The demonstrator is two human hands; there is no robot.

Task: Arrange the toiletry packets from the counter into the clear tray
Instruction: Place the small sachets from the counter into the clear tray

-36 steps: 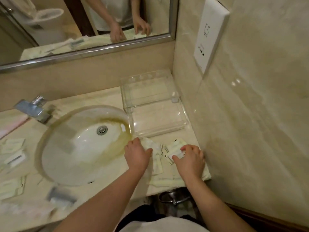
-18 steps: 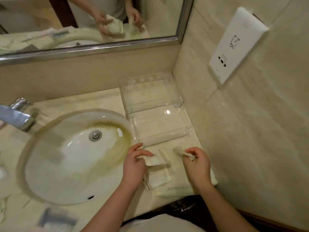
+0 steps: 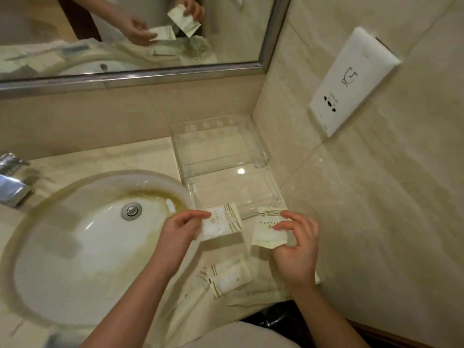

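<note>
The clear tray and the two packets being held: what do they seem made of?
Clear tray: probably rigid acrylic, glossy; the counter shows through and light glints off it. The packet pinched by the left hand and the other packet in the right hand: thin matte paper or paper-like film, cream with gold stripes, edges crinkled.

The clear tray [image 3: 233,189] at centre is glossy transparent plastic with a bright highlight. Just below it, the left packet [image 3: 222,223] and right packet [image 3: 267,229] look like thin, slightly crinkled matt paper or film. The bench [image 3: 125,156] is polished cream stone. The sink [image 3: 75,247] at lower left is glossy white ceramic, stained yellowish. The faucet [image 3: 12,187] at the left edge is shiny metal, and the wall [image 3: 376,222] at right is smooth, shiny tile.
</note>
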